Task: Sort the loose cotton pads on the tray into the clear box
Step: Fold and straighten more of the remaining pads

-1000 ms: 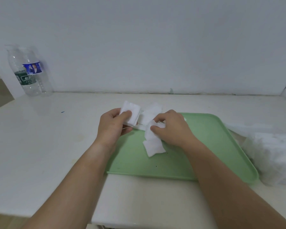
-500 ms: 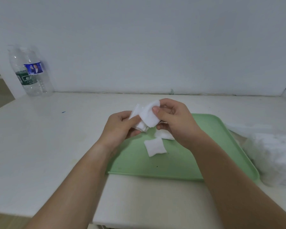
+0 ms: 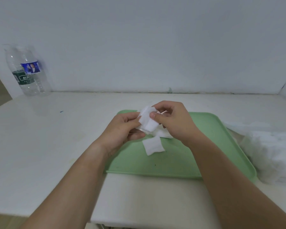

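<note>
- Two bare forearms reach in from the near edge over a white table (image 3: 39, 138) and meet above a pale green tray (image 3: 213, 146).
- Nearest on the tray, one square loose cotton pad (image 3: 153, 147) lies flat. A second pad (image 3: 164, 134) lies just beyond it, partly under the right wrist.
- The left hand (image 3: 120, 131) has its fingers curled round a small clear box (image 3: 143, 131), held above the tray's far left part — only its see-through lower edge shows.
- The right hand (image 3: 173, 123) pinches the held cotton pad (image 3: 147, 119) between thumb and fingers, right at the box.
- The step in hand looks like seating this pad in the box. It should go best if the left hand holds the box steady, the pad enters flat rather than crumpled, and the thumb presses it home before letting go — soft pads fold or spring back out easily.
- Just beside the tray's right edge sits a blurred white heap (image 3: 274, 154); what it is cannot be told.
- Far left, two clear plastic water bottles (image 3: 28, 71) stand on the table against a plain pale wall (image 3: 155, 38).
</note>
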A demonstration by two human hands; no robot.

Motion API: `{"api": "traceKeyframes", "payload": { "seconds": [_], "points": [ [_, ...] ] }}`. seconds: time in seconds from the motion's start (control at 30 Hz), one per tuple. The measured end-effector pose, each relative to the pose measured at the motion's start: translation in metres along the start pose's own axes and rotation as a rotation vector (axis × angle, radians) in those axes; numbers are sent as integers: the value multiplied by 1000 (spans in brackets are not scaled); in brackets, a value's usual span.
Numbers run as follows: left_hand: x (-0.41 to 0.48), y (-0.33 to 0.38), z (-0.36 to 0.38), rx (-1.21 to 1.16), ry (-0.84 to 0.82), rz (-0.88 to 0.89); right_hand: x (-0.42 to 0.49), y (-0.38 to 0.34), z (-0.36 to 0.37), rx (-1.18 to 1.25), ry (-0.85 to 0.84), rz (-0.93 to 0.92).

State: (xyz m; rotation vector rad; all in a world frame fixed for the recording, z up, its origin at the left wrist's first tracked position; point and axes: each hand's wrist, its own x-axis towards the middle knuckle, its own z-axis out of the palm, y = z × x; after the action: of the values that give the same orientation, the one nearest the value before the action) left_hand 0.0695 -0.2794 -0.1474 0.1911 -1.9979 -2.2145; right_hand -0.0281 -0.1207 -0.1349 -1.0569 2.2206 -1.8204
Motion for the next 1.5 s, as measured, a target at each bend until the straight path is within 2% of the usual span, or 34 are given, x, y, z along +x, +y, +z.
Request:
{"api": "traceKeyframes", "payload": {
  "seconds": [0.23,0.33,0.47,0.53,0.63,0.7,0.77,1.07,1.2,1.33,1.43,1.5],
  "points": [
    [3,3,4,-48,44,-100,-1,3,5,-158,97,18],
    [1,0,5,81,36,-15,-5,1,8,-205,143,15],
    [5,-5,-1,69,278,48,-2,3,5,-299,207,47],
    [7,-5,-8,32,371,37,-1,3,1,-362,101,26],
    [8,-5,-11,9,414,39,-5,2,1,-552,-248,26],
    [8,-5,-10,15,408,43,-7,3,2,-708,-393,50],
    [8,-6,-10,24,404,43,-8,2,3,-773,-443,75],
    [9,-7,-11,52,393,31,-12,-6,2,-766,-536,135],
    [9,-6,-11,58,396,33,-12,-10,-1,-621,-444,118],
    [8,-6,-10,59,399,31,-9,-11,-3,-211,-244,143],
    [7,-6,-10,60,370,19,-10,-14,-6,82,-194,179],
    [7,-6,-8,53,341,7,-11,-14,-8,186,-163,176]
  ]
}}
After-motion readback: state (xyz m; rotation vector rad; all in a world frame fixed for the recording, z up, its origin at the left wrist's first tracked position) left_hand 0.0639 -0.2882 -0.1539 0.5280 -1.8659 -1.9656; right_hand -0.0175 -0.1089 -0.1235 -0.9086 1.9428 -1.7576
